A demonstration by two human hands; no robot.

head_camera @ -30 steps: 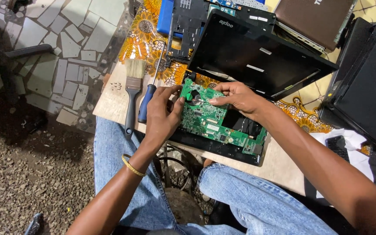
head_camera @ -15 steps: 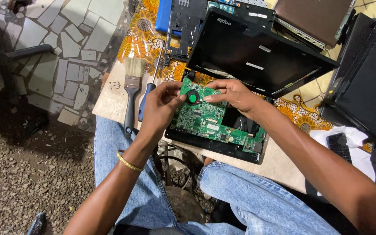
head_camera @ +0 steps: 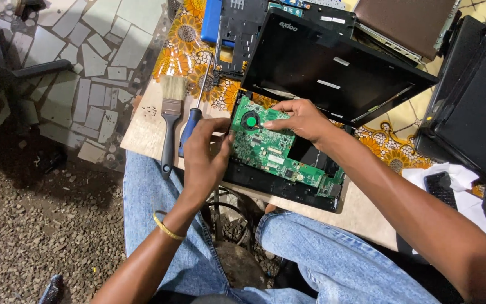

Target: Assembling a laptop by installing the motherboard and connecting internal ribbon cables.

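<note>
A green circuit board (head_camera: 274,152) with a round green fan lies in the open black base of a small laptop (head_camera: 288,188) at the table's near edge. My left hand (head_camera: 206,155) grips the board's left edge with fingers and thumb. My right hand (head_camera: 302,118) rests on the board's far edge, fingers pinching it beside the fan. The laptop's black lid (head_camera: 333,70) stands tilted open behind the board.
A paintbrush (head_camera: 171,118) and a blue-handled screwdriver (head_camera: 191,126) lie left of the board. A blue and black laptop shell (head_camera: 232,28), a brown laptop (head_camera: 406,25), a black laptop (head_camera: 473,107), and a phone (head_camera: 441,188) on white cloth fill the table. Gravel ground lies to the left.
My left hand has shifted from the board's lower left corner up to its left edge. The board sits slightly raised and turned. The right hand stays at the far edge.
</note>
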